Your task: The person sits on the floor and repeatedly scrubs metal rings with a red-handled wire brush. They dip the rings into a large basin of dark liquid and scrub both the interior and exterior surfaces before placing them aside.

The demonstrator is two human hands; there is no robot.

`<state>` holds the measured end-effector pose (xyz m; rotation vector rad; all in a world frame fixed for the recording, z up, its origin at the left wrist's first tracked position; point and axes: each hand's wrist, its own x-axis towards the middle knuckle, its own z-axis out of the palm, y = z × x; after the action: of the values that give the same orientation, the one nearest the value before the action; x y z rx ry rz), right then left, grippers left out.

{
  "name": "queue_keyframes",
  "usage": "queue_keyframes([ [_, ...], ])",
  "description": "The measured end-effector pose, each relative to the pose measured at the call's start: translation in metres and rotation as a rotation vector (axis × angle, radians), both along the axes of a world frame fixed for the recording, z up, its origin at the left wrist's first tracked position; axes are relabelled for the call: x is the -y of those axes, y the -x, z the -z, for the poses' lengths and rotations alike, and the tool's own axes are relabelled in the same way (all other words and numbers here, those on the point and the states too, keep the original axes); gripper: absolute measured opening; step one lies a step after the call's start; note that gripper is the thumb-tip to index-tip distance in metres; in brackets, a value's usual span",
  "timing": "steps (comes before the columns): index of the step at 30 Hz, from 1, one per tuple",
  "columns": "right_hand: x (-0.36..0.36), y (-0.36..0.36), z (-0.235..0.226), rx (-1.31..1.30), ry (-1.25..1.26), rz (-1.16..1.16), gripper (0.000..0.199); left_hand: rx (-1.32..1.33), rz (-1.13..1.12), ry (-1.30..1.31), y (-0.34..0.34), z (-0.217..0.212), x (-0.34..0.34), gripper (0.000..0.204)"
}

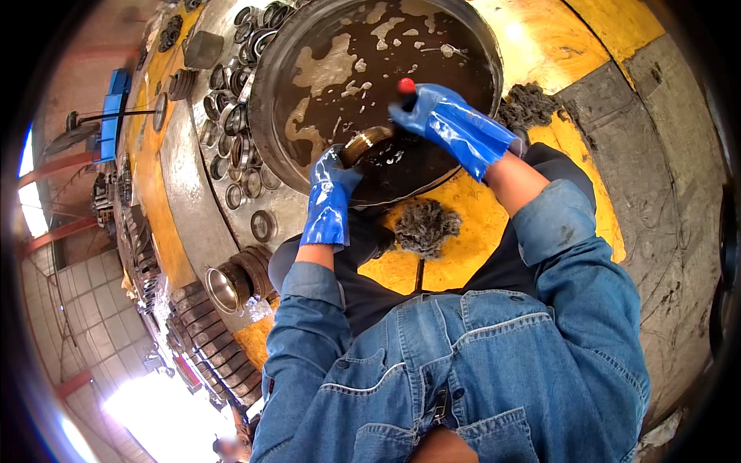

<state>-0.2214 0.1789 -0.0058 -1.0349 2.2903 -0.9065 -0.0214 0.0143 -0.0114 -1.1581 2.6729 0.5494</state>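
Note:
A wide round metal pan (pixel 266 127) of dark, oily liquid with pale foam patches stands in front of me. My left hand (pixel 330 176), in a blue rubber glove, is closed on the near left side of a metal ring (pixel 366 143), held tilted over the liquid. My right hand (pixel 432 112), gloved in blue too, is closed to the right of the ring and above it. From its fingers sticks up a dark tool with a red rounded end (pixel 406 86); the rest of it is hidden or blurred.
Many metal rings (pixel 233 119) lie left of the pan, with a stack of larger rings (pixel 231 284) nearer me. A clump of grey metal shavings (pixel 427 228) sits between my knees, another clump (pixel 529 106) at the pan's right. A blue stand (pixel 114 114) is far left.

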Motion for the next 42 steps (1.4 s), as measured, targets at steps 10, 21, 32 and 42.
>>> queue_keyframes([
  [10,0.050,-0.030,-0.030,0.028,0.185,-0.236,0.050,0.062,0.019,0.057,-0.005,0.007,0.011,0.053],
  [21,0.035,-0.033,-0.043,0.356,0.187,-0.170,0.049,-0.014,0.114,0.024,-0.016,0.008,0.014,0.051],
  [32,0.005,0.001,0.020,0.254,-0.051,0.170,0.045,0.176,0.145,0.121,0.038,-0.017,-0.010,0.056],
  [42,0.008,0.009,0.012,-0.026,-0.071,0.216,0.036,0.158,0.326,0.192,0.052,-0.018,-0.009,0.045],
])
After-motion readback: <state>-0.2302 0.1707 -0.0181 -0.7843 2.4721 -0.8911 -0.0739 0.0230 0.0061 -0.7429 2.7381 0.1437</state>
